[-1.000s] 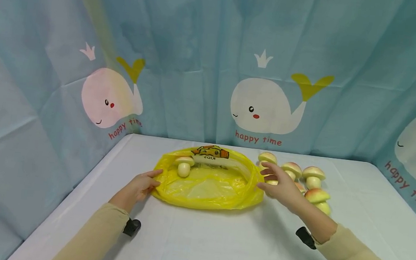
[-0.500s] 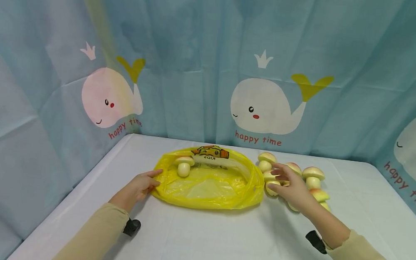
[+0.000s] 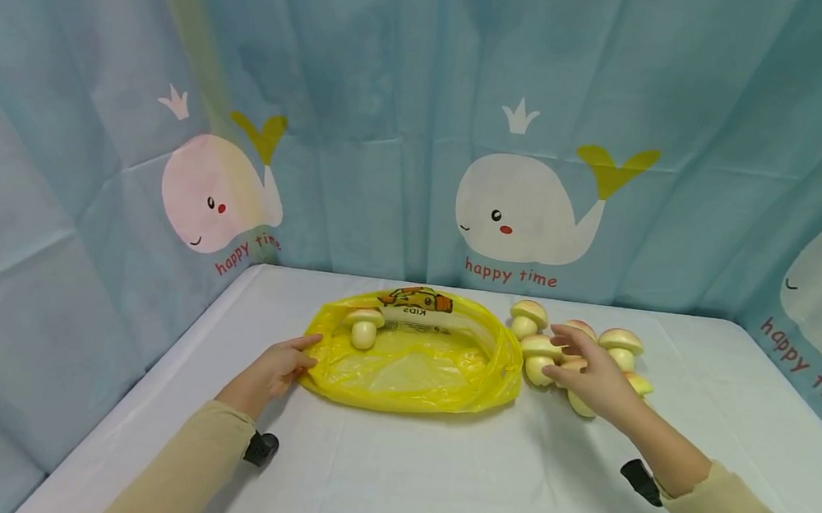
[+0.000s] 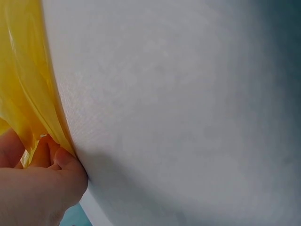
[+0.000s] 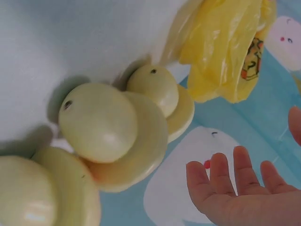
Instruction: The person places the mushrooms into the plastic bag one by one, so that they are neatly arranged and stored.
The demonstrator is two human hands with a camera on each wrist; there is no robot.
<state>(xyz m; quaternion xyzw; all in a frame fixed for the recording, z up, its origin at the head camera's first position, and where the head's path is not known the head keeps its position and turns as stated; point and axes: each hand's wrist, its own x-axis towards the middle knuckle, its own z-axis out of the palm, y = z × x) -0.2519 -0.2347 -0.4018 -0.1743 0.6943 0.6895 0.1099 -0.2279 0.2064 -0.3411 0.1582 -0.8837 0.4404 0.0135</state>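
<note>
The yellow bag is lying between your two hands, just to the right of your left fingers and near your right ones. A mushroom is resting inside it, just beyond your left fingertips. A cartoon print is showing on the bag's far side, farther from you than those fingers.

Your left hand is grasping the bag's edge, yellow plastic bunching between your thumb and curled fingers.

Your right hand is hovering at the loose mushrooms, its fingers hanging released, loosely spread and holding nothing. One mushroom is lying just left of your right thumb tip, another is sitting beyond your right fingertips, and a third is lying past the back of that hand. Your hand is partly hiding others.

The white table is spreading beneath both sets of fingers. Behind them, beige sleeves are covering your forearms. Well beyond your fingertips, a blue curtain is hanging, white whales showing on it.
</note>
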